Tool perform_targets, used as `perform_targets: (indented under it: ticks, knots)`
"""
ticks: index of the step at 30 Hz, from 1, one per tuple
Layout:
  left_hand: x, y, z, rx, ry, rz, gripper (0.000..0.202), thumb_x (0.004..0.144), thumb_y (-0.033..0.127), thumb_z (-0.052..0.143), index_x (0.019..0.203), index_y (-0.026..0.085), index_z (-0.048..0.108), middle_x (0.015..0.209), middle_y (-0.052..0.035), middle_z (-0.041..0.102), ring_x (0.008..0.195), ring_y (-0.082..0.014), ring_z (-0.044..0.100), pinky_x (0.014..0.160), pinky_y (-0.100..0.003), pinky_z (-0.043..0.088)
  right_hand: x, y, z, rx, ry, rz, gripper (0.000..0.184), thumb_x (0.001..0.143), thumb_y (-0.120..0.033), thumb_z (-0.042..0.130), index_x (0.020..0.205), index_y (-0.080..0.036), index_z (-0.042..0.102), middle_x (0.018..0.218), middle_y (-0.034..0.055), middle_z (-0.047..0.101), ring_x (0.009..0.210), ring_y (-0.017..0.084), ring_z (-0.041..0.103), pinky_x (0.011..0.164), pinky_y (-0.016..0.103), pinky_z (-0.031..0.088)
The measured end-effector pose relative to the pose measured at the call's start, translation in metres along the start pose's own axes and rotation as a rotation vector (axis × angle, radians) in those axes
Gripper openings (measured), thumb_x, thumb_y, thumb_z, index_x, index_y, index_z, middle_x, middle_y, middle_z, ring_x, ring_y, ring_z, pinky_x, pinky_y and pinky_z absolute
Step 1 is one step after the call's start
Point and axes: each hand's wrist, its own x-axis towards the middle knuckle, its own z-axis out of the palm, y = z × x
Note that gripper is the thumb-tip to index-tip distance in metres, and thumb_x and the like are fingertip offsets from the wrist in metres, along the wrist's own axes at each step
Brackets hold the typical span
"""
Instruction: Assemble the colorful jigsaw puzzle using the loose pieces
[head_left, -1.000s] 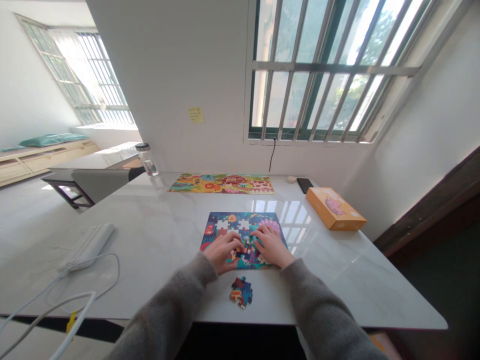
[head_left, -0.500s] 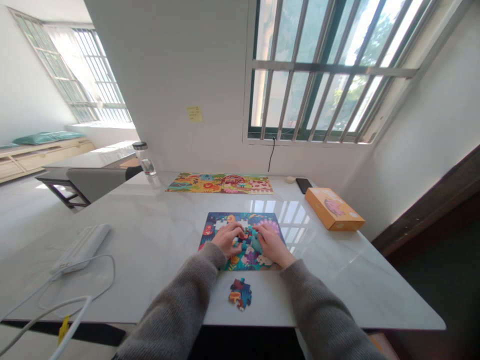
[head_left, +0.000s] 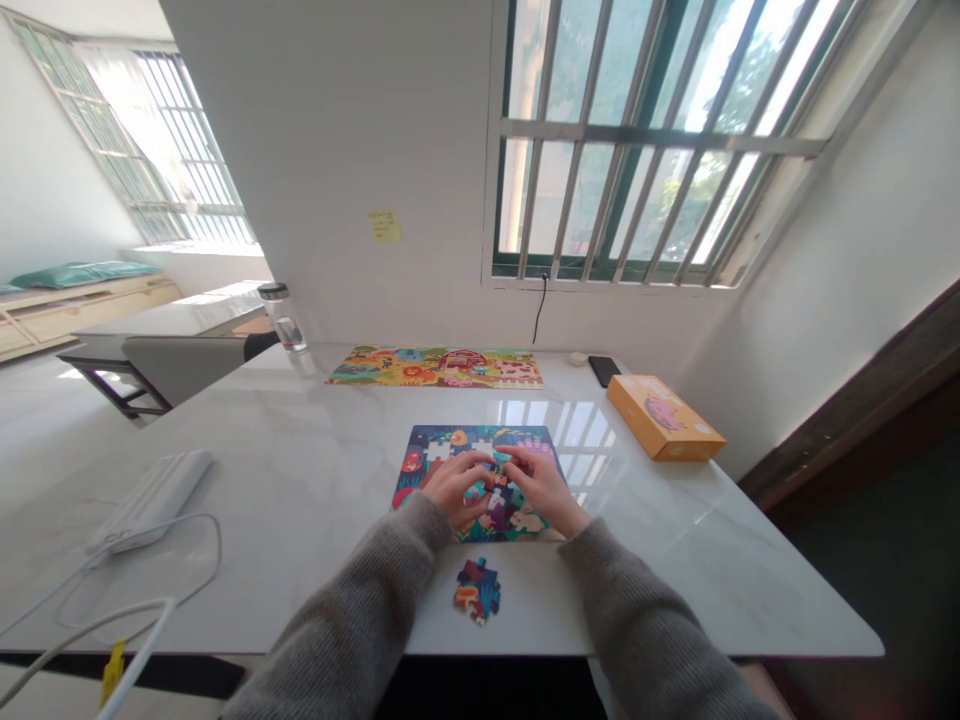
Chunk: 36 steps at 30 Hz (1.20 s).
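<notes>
A colourful jigsaw puzzle (head_left: 532,520) with animals on a dark blue board lies flat on the white table, with pale gaps in its upper left part. My left hand (head_left: 457,487) rests over its middle, fingers curved and thumb apart, with nothing visible gripped. From the right, my right hand (head_left: 544,487) reaches in with thumb and index finger closed round a small teal puzzle piece (head_left: 500,461) near the left fingertips. The piece is partly hidden. Several loose puzzle pieces (head_left: 478,590) lie in a small heap between my forearms, below the board.
A long farm-scene puzzle (head_left: 439,367) lies near the wall. An orange box (head_left: 664,417) and a black phone (head_left: 604,371) are at the right. At the left are a water bottle (head_left: 283,318) and a white power strip (head_left: 154,500) with cables.
My right fingertips have shifted up and left, off the teal animal on the board, towards the left fingers. My left hand stays over the puzzle, and the view has turned slightly right.
</notes>
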Motion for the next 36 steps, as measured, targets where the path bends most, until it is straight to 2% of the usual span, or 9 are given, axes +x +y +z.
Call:
perform_targets:
  ticks: [8,13,16,18,20,23,26,32,36]
  knots:
    - [-0.001,-0.015,0.005,0.025,0.144,-0.056,0.018,0.09,0.017,0.054,0.102,0.021,0.066,0.105,-0.0089,0.064,0.101,-0.0224,0.062,0.093,-0.04,0.053,0.0,-0.002,0.003,0.191,0.111,0.099,0.035,0.078,-0.051,0.073,0.093,-0.019,0.071,0.082,0.006,0.076,0.075,0.022,0.072,0.072,0.035,0.057]
    - [-0.002,-0.016,0.006,0.021,0.097,-0.053,0.034,0.08,0.028,0.071,0.113,0.022,0.065,0.113,-0.0097,0.062,0.106,-0.0262,0.061,0.095,-0.043,0.052,0.0,-0.001,0.005,0.203,0.142,0.108,0.039,0.077,-0.058,0.073,0.086,-0.02,0.069,0.08,0.0068,0.077,0.081,0.025,0.074,0.079,0.038,0.058]
    - [-0.002,-0.018,0.008,0.02,0.104,-0.055,0.032,0.078,0.022,0.07,0.109,0.022,0.064,0.111,-0.0087,0.063,0.105,-0.0256,0.061,0.095,-0.042,0.052,0.0,0.0,0.004,0.176,0.103,0.092,0.035,0.085,-0.054,0.066,0.091,-0.02,0.067,0.08,0.0068,0.076,0.079,0.024,0.073,0.079,0.039,0.059]
    - [-0.001,-0.018,0.008,0.011,0.133,-0.063,0.03,0.076,0.016,0.068,0.105,0.022,0.063,0.109,-0.0081,0.063,0.105,-0.0254,0.061,0.095,-0.042,0.051,-0.001,-0.002,0.002,0.054,0.105,0.023,0.03,0.089,-0.048,0.061,0.099,-0.02,0.067,0.088,0.0079,0.075,0.082,0.024,0.072,0.08,0.04,0.058]
    - [0.0,-0.017,0.006,-0.002,0.157,-0.087,0.029,0.073,0.013,0.067,0.101,0.022,0.062,0.107,-0.0073,0.063,0.103,-0.0249,0.06,0.093,-0.042,0.051,-0.003,-0.005,-0.002,-0.128,0.094,-0.11,0.029,0.09,-0.039,0.061,0.111,-0.021,0.067,0.108,0.01,0.073,0.097,0.024,0.07,0.084,0.041,0.057]
    - [0.001,-0.014,0.002,-0.032,0.16,-0.122,0.028,0.071,0.009,0.066,0.096,0.022,0.061,0.105,-0.006,0.064,0.095,-0.0227,0.06,0.089,-0.039,0.052,-0.005,-0.009,-0.005,-0.328,-0.001,-0.289,0.037,0.088,-0.028,0.065,0.124,-0.025,0.064,0.131,0.0097,0.063,0.121,0.025,0.059,0.098,0.042,0.052]
    - [0.002,-0.015,0.002,-0.074,0.149,-0.109,0.028,0.069,0.008,0.066,0.092,0.022,0.059,0.101,-0.0052,0.063,0.091,-0.0213,0.059,0.085,-0.037,0.052,-0.005,-0.009,-0.007,-0.387,-0.062,-0.349,0.034,0.089,-0.025,0.065,0.123,-0.027,0.064,0.126,0.0085,0.064,0.122,0.025,0.057,0.107,0.045,0.046]
    - [0.002,-0.016,0.005,-0.12,0.112,-0.109,0.023,0.07,0.01,0.065,0.09,0.022,0.06,0.101,-0.0053,0.063,0.089,-0.0203,0.06,0.084,-0.036,0.052,-0.004,-0.007,-0.008,-0.393,-0.108,-0.344,0.033,0.089,-0.025,0.066,0.122,-0.026,0.064,0.121,0.0085,0.063,0.117,0.024,0.059,0.105,0.042,0.047]
    - [-0.001,-0.02,0.004,-0.078,0.068,-0.174,0.028,0.076,0.017,0.062,0.104,0.022,0.062,0.111,-0.0072,0.066,0.105,-0.0242,0.062,0.094,-0.041,0.053,-0.004,-0.008,-0.01,-0.441,-0.093,-0.309,0.032,0.09,-0.025,0.065,0.122,-0.025,0.065,0.12,0.0092,0.064,0.116,0.025,0.059,0.103,0.042,0.047]
